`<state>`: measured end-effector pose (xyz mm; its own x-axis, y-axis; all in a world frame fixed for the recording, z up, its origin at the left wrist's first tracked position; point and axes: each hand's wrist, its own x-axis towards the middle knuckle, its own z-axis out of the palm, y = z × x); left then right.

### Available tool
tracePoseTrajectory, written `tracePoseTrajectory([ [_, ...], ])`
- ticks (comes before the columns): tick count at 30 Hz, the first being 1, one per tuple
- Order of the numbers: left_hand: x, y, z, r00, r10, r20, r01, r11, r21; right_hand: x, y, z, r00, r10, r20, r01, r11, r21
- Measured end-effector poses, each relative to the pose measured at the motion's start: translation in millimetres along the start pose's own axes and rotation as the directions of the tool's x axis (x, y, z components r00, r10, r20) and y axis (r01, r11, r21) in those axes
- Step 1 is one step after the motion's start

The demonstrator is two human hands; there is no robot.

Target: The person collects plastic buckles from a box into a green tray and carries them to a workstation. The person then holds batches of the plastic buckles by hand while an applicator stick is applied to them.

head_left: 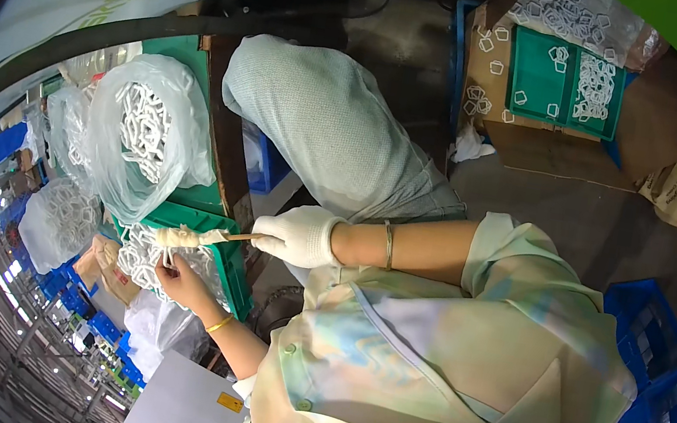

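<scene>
My right hand, in a white knitted glove, is closed round a thin brown stick-like tool. The tool's far end is a thick cream-coloured, wrapped-looking head. Just below that head, my bare left hand has its fingers drawn together; a white bit shows at the fingertips, too small to make out. Both hands are over a green tray heaped with white plastic loops. Beyond it, a clear plastic bag stands open, full of similar white pieces.
More bagged white pieces lie at the far left. My trouser leg is beside the table edge. A cardboard box carries a green divided tray with white rings. Blue crates stand at the right, and a grey panel near the bottom.
</scene>
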<state>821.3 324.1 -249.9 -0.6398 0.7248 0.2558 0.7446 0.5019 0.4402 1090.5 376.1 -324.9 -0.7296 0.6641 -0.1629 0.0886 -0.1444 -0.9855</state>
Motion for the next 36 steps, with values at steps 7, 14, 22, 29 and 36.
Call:
tracePoseTrajectory([
  [7, 2.0, -12.2, -1.7, 1.000, -0.012, 0.020, 0.011, 1.000, 0.023, 0.5, 3.0, 1.5, 1.000, 0.023, 0.008, -0.023, 1.000, 0.008],
  [14, -0.1, -2.7, -9.9, 0.996, 0.023, 0.087, -0.016, 0.996, -0.085, -1.7, -4.8, -2.8, 0.996, 0.079, 0.042, -0.079, 0.997, -0.010],
  [22, -59.3, 63.4, -18.8, 0.950, 0.306, -0.071, -0.314, 0.930, -0.192, -4.0, -6.0, -11.8, 0.985, 0.140, -0.103, -0.138, 0.990, 0.025],
  [29, -190.6, -80.0, 121.4, 0.778, 0.094, 0.621, 0.016, 0.986, -0.168, 26.9, -47.6, -15.2, 0.975, -0.039, -0.217, 0.032, 0.999, -0.035],
  [36, -219.7, -116.3, 238.9, -0.153, 0.154, 0.976, 0.081, 0.986, -0.143, 120.7, -38.1, 37.2, 0.907, -0.417, 0.050, 0.389, 0.790, -0.473],
])
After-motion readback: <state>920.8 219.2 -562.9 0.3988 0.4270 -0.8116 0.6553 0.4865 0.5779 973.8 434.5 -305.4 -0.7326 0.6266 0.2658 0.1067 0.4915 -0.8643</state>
